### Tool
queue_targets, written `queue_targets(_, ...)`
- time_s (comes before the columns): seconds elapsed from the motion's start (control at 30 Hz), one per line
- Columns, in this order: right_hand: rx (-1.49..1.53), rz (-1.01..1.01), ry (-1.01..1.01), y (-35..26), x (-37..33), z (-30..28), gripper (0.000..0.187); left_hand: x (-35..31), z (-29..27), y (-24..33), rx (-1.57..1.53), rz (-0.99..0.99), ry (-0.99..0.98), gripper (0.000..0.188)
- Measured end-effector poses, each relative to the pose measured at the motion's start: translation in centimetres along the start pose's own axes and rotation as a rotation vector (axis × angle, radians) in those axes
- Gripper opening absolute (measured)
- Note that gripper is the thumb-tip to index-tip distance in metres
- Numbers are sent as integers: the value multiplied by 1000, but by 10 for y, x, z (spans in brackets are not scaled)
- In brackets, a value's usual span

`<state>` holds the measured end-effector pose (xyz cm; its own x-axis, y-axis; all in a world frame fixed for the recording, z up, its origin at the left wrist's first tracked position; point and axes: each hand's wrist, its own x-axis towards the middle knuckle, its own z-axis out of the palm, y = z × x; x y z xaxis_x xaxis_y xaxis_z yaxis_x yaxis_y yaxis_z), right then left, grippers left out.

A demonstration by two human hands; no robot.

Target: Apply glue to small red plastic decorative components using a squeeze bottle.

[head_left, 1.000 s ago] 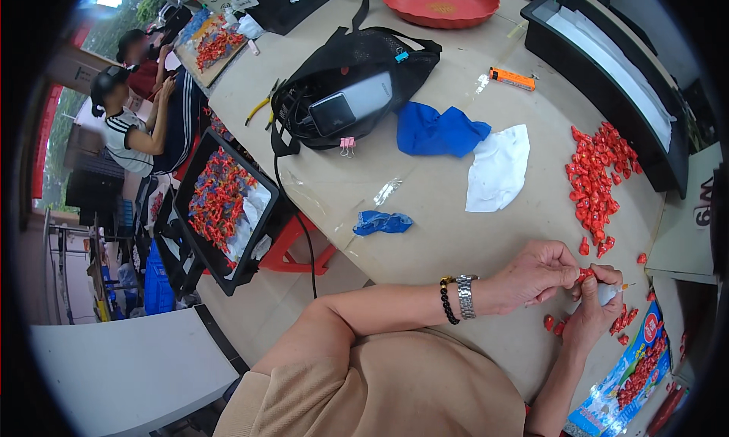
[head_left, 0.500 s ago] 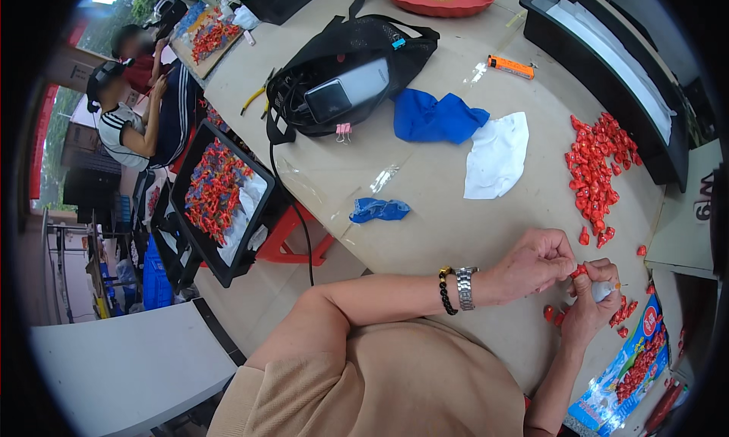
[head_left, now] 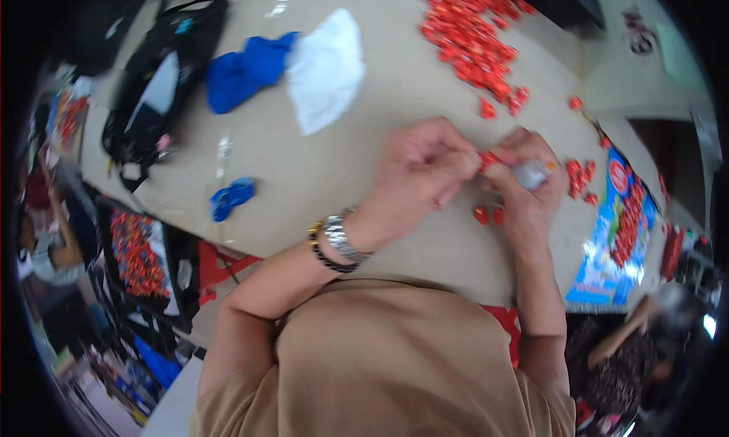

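Observation:
My left hand (head_left: pixel 421 164), with a metal watch and a dark beaded bracelet at its wrist, is closed in a pinch. Its fingertips meet a small glossy red piece (head_left: pixel 487 160) from the left. From the other side my right hand (head_left: pixel 524 190) grips the same piece between thumb and fingers. Tucked in the right hand is a small whitish bottle (head_left: pixel 531 175) with an orange tip. Just below the hands lie a couple of loose red pieces (head_left: pixel 481 214). A large heap of similar red pieces (head_left: pixel 467 42) spreads beyond them. Motion blur hides fine detail.
A blue printed packet (head_left: pixel 592 274) bearing more red pieces lies right. Left of the hands are a white cloth (head_left: pixel 326 72), a blue cloth (head_left: pixel 250 69), a small blue bundle (head_left: pixel 231 198) and a black bag (head_left: pixel 171 72). People are at far left and lower right (head_left: pixel 619 361).
The view has swung toward the right, so the table's things appear farther left and a person shows at lower right. My hands stay together at the small red piece.

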<state>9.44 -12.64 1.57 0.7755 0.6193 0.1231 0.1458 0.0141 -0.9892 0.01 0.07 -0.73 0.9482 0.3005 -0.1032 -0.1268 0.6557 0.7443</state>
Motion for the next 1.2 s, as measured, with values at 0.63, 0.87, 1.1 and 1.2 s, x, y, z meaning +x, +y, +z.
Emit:
queue_targets(0.63,-63,-13,-79,-6,9,-14,9,1,6,3,181,41,14,10)
queue_targets(0.87,-121,68,106,-31,14,-22,8,1,12,6,108,14,14,25)
queue_targets(1.1,-389,180,315,-42,17,-80,6,-2,17,11,281,-15,38,26)
queue_targets(1.2,-509,202,279,-23,12,-99,5,-4,12,6,209,145,-56,20)
